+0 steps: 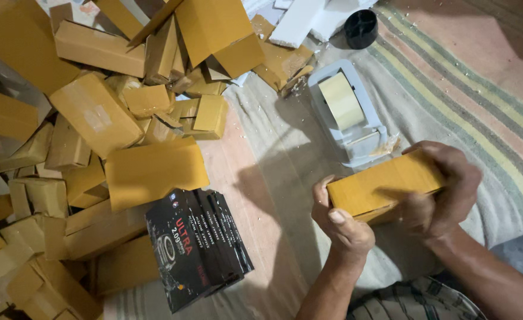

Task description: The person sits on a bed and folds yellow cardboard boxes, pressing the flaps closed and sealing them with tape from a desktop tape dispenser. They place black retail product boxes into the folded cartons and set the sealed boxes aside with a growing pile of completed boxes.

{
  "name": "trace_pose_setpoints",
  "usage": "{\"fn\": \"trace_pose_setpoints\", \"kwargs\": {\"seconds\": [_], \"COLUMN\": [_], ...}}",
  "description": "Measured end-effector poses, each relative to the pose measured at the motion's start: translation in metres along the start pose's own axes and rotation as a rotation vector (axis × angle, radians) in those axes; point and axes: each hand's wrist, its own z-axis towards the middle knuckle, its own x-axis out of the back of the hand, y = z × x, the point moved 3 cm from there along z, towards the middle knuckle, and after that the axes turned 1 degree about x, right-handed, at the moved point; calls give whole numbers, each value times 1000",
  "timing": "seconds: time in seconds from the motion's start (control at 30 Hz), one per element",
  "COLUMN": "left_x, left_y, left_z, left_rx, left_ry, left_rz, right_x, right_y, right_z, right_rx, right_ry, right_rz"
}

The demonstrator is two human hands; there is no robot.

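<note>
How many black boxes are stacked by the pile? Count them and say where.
5, roughly: the black boxes lean together in one row on the cloth, just left of the left hand. Edges overlap, so more may be hidden.

Warm indoor light, soft shadows, sharp focus.

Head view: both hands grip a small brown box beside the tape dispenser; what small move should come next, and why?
Probably carry the box, held by left hand and right hand, up to the tape dispenser: it sits just beyond the box.
</note>
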Motion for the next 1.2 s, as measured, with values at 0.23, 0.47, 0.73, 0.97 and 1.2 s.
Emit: {"fn": "trace_pose_setpoints", "kwargs": {"seconds": [0.23,0.47,0.73,0.97,1.2], "left_x": [0,-1,1,2,10], "left_y": [19,8,-4,46,63], "left_z": [14,14,8,6,1], "left_rx": [-15,-195,-185,290,222], "left_ry": [-122,-87,-120,-139,-199], "left_rz": [-51,-2,-40,-327,-123], "right_x": [16,11,20,20,18], "right_y": [-8,-11,27,10,9], "right_z": [27,13,-3,4,-19], "right_rx": [-956,-743,-278,-321,-492], "right_ry": [-385,-173,-322,-350,-99], "right_rz": [8,84,208,252,528]}}
